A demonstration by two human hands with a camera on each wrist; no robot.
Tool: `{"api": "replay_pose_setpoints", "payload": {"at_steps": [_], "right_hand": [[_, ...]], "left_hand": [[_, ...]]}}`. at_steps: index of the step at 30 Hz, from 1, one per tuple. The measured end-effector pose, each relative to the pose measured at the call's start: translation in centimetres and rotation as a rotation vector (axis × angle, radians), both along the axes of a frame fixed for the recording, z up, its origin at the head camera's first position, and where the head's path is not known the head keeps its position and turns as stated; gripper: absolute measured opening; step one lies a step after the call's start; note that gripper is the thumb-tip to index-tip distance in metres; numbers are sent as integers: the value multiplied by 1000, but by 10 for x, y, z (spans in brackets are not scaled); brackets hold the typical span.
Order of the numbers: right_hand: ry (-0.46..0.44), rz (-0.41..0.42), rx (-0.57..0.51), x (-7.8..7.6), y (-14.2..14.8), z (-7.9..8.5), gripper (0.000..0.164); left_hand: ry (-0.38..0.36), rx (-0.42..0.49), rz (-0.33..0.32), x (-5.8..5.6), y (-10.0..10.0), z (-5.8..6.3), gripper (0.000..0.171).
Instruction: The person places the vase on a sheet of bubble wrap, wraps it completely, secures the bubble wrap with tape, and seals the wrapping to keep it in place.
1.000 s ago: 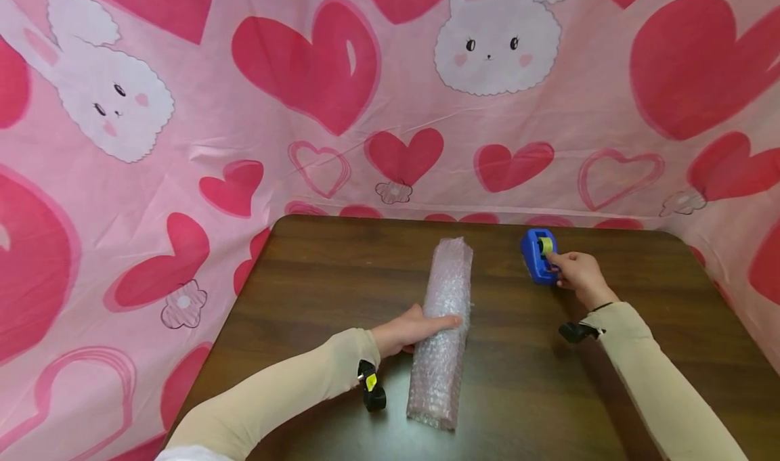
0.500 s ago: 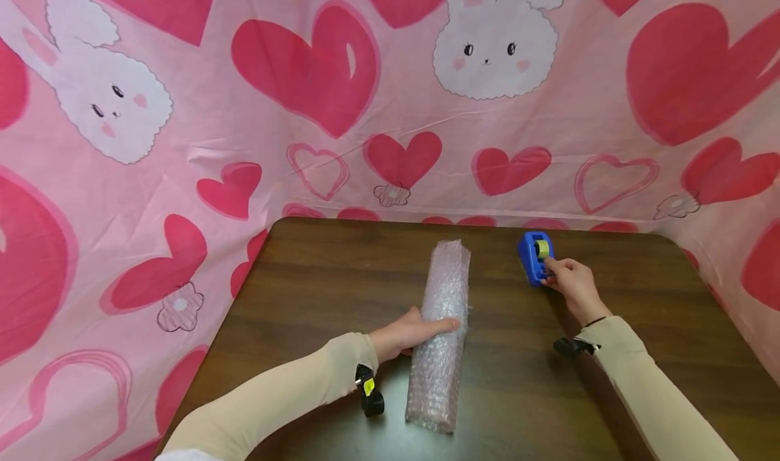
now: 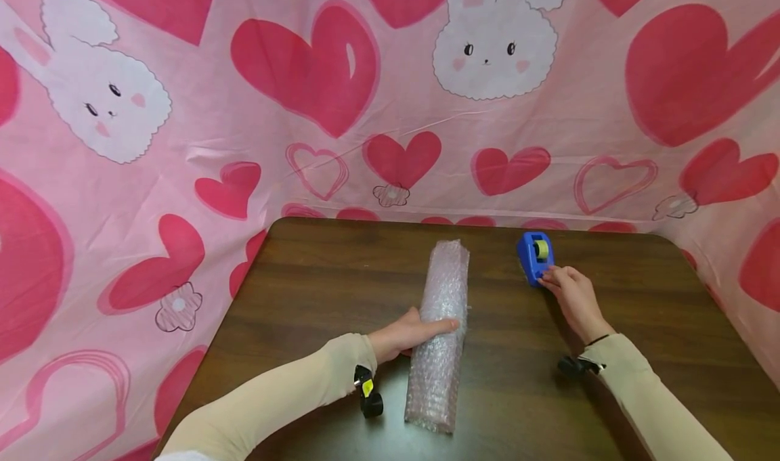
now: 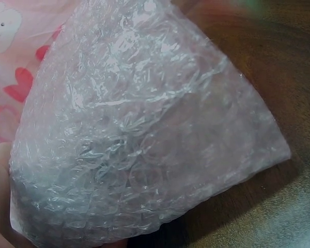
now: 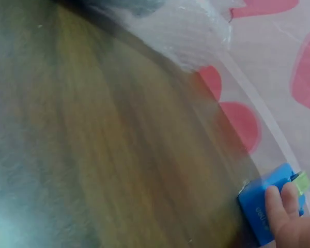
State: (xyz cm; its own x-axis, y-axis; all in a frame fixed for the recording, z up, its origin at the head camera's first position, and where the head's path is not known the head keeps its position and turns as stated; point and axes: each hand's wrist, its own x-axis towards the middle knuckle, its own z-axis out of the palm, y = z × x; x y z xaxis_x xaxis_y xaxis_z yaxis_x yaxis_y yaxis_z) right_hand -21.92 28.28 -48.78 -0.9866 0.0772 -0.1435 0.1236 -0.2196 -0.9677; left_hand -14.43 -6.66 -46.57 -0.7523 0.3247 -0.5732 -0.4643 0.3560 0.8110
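A long bundle of bubble wrap stands out in the middle of the head view, its near end towards me. My left hand grips it from the left, thumb across the top; in the left wrist view the bubble wrap covers most of that hand. Further right sits a blue tape dispenser with a yellowish roll of tape. My right hand has thumb and fingertips pinched together at the dispenser's near end; the strip of tape there is too fine to make out. Two fingertips overlap the dispenser in the right wrist view.
Both objects are on a dark wooden table with rounded far corners. Directly behind its far edge hangs a pink cloth with hearts and rabbits. A small black camera is strapped to the left wrist, another black camera to the right.
My right fingertips have slid from beside the tape roll down to the dispenser's near end. The left hand keeps its hold on the bubble wrap, which stays in place.
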Motion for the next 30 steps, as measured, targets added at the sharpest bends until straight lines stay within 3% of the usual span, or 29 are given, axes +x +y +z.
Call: {"api": "replay_pose_setpoints", "payload": {"at_steps": [5, 7, 9, 14, 16, 18, 25, 30], "right_hand": [[80, 56, -40, 3, 3, -5, 3], [125, 83, 38, 3, 5, -5, 16], [182, 97, 186, 3, 7, -5, 27], [253, 40, 736, 4, 16, 0, 36], [276, 15, 868, 5, 19, 2, 34], [305, 0, 934, 4, 21, 3, 32], [383, 12, 961, 3, 25, 3, 35], [388, -6, 822, 3, 25, 3, 38]], "left_hand": [[3, 19, 2, 0, 0, 0, 111], [2, 30, 4, 0, 0, 0, 111], [2, 33, 6, 0, 0, 0, 111], [4, 20, -1, 1, 1, 2, 114], [5, 8, -6, 2, 1, 2, 115], [4, -2, -7, 2, 0, 3, 115], [10, -27, 1, 1, 1, 2, 118], [6, -19, -3, 1, 1, 1, 118]]}}
